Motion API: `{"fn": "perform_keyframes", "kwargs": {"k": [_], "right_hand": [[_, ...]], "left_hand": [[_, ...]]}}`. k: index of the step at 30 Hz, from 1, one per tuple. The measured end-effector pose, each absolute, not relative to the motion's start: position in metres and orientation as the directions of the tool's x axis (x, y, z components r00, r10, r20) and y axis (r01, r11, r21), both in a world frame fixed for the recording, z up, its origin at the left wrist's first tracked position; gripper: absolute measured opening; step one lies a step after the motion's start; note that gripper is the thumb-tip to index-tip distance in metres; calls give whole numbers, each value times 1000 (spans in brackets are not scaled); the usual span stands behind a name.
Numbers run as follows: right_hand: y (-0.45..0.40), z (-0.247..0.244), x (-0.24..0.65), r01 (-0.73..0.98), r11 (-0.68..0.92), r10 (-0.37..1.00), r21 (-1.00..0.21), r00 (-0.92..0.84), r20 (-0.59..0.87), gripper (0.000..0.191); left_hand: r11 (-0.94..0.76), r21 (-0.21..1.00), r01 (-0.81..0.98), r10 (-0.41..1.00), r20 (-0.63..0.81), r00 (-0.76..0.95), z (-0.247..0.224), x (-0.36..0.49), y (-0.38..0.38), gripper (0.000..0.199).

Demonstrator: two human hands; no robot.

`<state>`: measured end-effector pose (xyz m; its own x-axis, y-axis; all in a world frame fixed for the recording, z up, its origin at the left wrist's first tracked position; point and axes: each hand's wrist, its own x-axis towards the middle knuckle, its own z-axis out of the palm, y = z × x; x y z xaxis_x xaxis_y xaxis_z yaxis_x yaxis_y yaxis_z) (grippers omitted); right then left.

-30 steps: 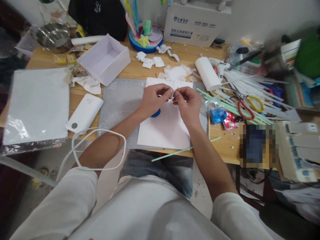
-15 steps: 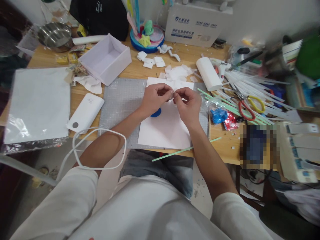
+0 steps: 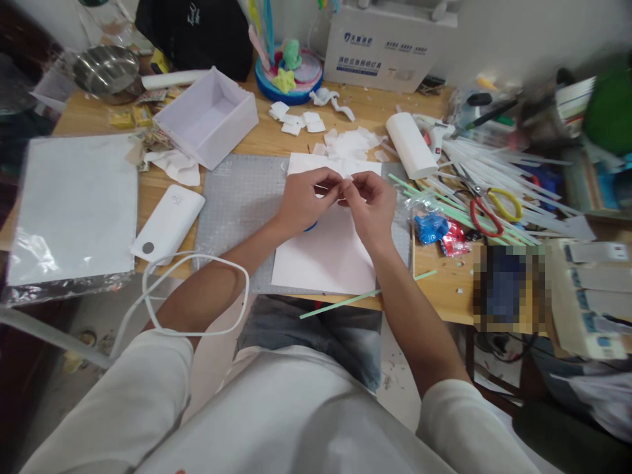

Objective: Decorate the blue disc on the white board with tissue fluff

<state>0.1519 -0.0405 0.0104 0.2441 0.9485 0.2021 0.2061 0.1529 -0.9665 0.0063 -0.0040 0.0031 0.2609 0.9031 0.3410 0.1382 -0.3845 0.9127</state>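
Note:
Over a white sheet of paper (image 3: 326,266), my left hand (image 3: 305,199) and my right hand (image 3: 371,203) meet fingertip to fingertip. Both are closed in a pinch. Between them is a small pale bit, too little and too covered by the fingers to name. Under my left hand, only the edge of a blue piece (image 3: 311,226) shows on the paper. The paper lies on a grey cutting mat (image 3: 232,197). Just beyond my hands are torn white scraps (image 3: 353,143).
Left stand a white open box (image 3: 217,141) and a power bank (image 3: 168,222) whose cable loops over my left forearm. On the right lie scissors (image 3: 481,197), a glue gun (image 3: 437,131), many pale sticks and a blue packet (image 3: 431,228). One green strip (image 3: 340,303) crosses the front edge.
My left hand has shifted slightly down, covering more of the blue piece. My fingertips have drawn closer together around the small pale bit.

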Motion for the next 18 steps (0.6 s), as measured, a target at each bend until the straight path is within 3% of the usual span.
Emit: {"fn": "perform_keyframes", "kwargs": {"k": [5, 10, 14, 18], "right_hand": [[-41, 12, 151, 235, 152, 946, -960, 247, 211, 25], [-46, 18, 148, 430, 205, 907, -879, 254, 336, 14], [-49, 19, 147, 564, 272, 867, -780, 208, 453, 11], [-49, 18, 148, 590, 295, 849, -752, 200, 490, 8]], "left_hand": [[-376, 915, 150, 908, 331, 256, 8, 7, -7, 13], [-353, 920, 173, 917, 303, 260, 12, 6, -8, 19], [-347, 925, 154, 922, 308, 234, 8, 6, -5, 13], [-311, 946, 88, 935, 288, 205, 4, 6, -1, 9]]}}
